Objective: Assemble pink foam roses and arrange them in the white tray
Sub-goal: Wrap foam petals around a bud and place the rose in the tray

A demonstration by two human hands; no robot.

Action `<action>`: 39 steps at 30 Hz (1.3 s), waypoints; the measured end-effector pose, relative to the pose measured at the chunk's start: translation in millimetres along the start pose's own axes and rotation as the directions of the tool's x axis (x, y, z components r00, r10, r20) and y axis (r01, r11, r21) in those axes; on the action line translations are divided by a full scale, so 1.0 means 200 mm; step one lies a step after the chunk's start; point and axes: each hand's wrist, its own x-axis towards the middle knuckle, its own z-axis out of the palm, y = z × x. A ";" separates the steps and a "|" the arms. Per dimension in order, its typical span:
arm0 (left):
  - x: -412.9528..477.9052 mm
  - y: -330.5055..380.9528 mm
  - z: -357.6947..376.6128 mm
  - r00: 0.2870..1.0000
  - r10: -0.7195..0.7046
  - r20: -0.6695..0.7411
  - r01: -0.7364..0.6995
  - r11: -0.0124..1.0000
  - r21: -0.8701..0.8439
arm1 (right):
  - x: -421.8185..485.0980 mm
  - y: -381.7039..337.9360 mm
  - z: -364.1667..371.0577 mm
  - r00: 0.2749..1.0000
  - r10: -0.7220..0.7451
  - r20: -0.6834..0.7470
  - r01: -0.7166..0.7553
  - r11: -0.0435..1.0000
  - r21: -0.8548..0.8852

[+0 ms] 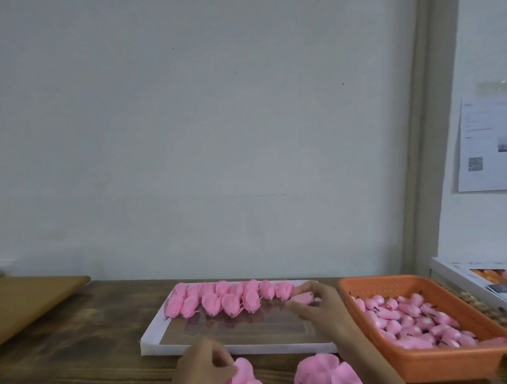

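A white tray [154, 340] with a glossy dark floor lies on the wooden table. Two rows of finished pink foam roses [223, 299] line its far side. My right hand [315, 303] reaches over the tray's far right corner and pinches a pink rose [303, 298] at the end of the near row. My left hand [203, 370] is at the front edge, its fingers pinching a pink foam petal piece [242, 376]. A second stack of pink petals [326, 376] lies beside it to the right.
An orange mesh basket [479, 305] holding several pink rose buds stands right of the tray. White boxes and papers [495, 284] sit further right. A light wooden board [21, 304] lies at the left. A wall rises just behind the table.
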 end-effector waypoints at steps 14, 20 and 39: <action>0.44 0.10 0.15 0.996 0.030 -0.079 -0.064 0.878 -0.474 | 0.10 0.04 0.25 0.990 0.066 0.124 -0.080 0.991 0.108; 0.34 0.00 0.21 0.988 0.023 -0.156 -0.114 0.786 -0.608 | 0.01 0.10 0.42 0.990 0.080 0.112 -0.105 0.967 0.231; 0.24 -0.10 0.17 0.959 0.148 -0.243 -0.276 0.693 -0.666 | -0.23 0.15 0.54 0.992 -0.011 0.123 -0.041 0.909 0.415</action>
